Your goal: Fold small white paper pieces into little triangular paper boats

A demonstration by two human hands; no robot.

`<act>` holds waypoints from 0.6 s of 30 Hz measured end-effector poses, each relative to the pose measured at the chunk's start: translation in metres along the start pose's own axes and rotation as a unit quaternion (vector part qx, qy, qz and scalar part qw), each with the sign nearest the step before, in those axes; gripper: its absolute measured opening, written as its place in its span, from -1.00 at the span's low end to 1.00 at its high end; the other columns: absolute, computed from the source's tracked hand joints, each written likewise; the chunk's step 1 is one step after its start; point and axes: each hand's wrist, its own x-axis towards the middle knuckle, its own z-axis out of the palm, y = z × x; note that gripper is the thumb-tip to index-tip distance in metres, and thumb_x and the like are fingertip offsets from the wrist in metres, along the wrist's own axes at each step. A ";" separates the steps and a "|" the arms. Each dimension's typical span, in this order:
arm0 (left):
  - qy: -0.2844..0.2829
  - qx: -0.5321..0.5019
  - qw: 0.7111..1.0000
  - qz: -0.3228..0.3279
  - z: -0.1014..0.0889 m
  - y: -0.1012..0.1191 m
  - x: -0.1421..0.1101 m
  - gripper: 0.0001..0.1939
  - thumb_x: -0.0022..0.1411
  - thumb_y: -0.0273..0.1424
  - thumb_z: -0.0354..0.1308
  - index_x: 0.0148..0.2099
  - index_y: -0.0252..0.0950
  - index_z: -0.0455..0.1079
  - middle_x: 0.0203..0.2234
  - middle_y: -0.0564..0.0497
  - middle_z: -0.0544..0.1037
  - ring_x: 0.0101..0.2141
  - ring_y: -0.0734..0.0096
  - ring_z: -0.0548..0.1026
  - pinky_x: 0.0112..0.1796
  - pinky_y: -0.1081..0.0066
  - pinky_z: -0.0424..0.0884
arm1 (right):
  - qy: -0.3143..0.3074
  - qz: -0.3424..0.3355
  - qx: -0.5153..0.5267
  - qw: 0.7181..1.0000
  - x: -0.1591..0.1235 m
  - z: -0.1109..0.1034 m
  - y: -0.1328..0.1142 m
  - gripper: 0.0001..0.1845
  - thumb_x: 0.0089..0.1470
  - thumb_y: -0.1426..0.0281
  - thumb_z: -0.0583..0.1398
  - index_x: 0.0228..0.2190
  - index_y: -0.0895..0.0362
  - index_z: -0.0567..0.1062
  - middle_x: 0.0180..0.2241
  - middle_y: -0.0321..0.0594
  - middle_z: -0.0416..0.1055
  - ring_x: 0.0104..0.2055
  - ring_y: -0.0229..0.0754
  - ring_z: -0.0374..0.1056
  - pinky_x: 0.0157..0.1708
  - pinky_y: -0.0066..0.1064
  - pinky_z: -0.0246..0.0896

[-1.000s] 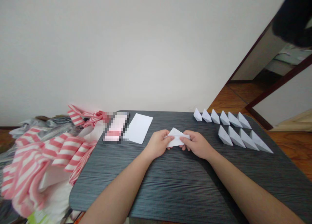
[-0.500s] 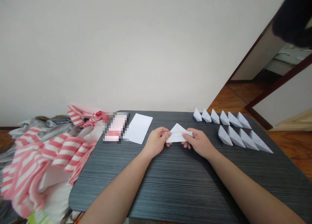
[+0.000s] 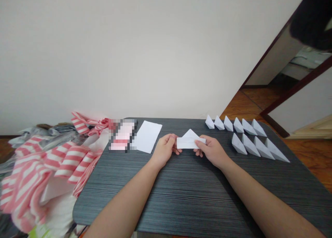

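Note:
A small white folded paper [image 3: 187,143] is held just above the dark table, a triangle peak standing over a straight band along its lower edge. My right hand [image 3: 211,150] pinches its right end, thumb across the front and fingers behind. At the left end, my left hand [image 3: 164,149] has its fingertips on the paper's edge, with the thumb raised near the corner. Two rows of folded white paper pieces stand to the right, several in the back row [image 3: 228,124] and several in the front row [image 3: 254,146].
White paper sheets [image 3: 148,136] lie left of my hands, beside a pixelated phone-like object [image 3: 123,134]. The dark wood-grain table [image 3: 181,196] meets a pale wall [image 3: 155,58]. Red-and-white striped cloth [image 3: 70,158] is heaped beyond the table's left edge.
The paper's left side now shows a straight band where the slanted edge was. My left thumb has come off the paper's front toward its corner. My right hand keeps its grip.

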 end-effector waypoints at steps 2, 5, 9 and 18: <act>-0.009 0.021 1.000 -0.004 0.000 0.000 -0.001 -0.64 0.21 -0.13 -0.04 -0.24 -0.35 0.31 -0.61 0.02 0.47 -0.62 0.51 0.41 -0.59 0.53 0.31 | -0.005 0.004 -0.003 1.000 0.000 0.001 -0.001 -0.73 0.10 0.21 0.12 -0.46 0.16 0.34 -0.59 -0.26 0.42 -0.63 -0.31 0.29 -0.65 -0.50 0.15; -0.024 0.064 0.997 -0.017 0.000 0.000 -0.002 -0.69 0.16 -0.17 0.05 -0.29 -0.35 0.31 -0.62 0.03 0.47 -0.65 0.54 0.40 -0.60 0.55 0.29 | -0.017 0.007 0.001 1.000 0.000 0.002 -0.003 -0.73 0.09 0.20 0.13 -0.46 0.16 0.34 -0.57 -0.25 0.44 -0.63 -0.31 0.30 -0.65 -0.51 0.15; -0.017 0.065 0.998 -0.017 -0.001 -0.002 -0.002 -0.71 0.17 -0.18 0.05 -0.33 -0.35 0.28 -0.61 0.03 0.48 -0.64 0.54 0.40 -0.60 0.55 0.28 | -0.012 0.004 0.006 1.000 0.000 0.002 -0.003 -0.69 0.09 0.18 0.12 -0.49 0.17 0.35 -0.59 -0.26 0.42 -0.64 -0.33 0.29 -0.65 -0.51 0.14; -0.018 0.067 0.998 -0.005 0.001 0.002 -0.004 -0.69 0.15 -0.16 0.06 -0.31 -0.34 0.29 -0.63 0.03 0.47 -0.65 0.53 0.38 -0.61 0.55 0.26 | -0.024 0.005 -0.018 1.000 -0.002 0.003 -0.008 -0.67 0.10 0.16 0.11 -0.51 0.16 0.35 -0.61 -0.27 0.42 -0.64 -0.33 0.28 -0.63 -0.50 0.16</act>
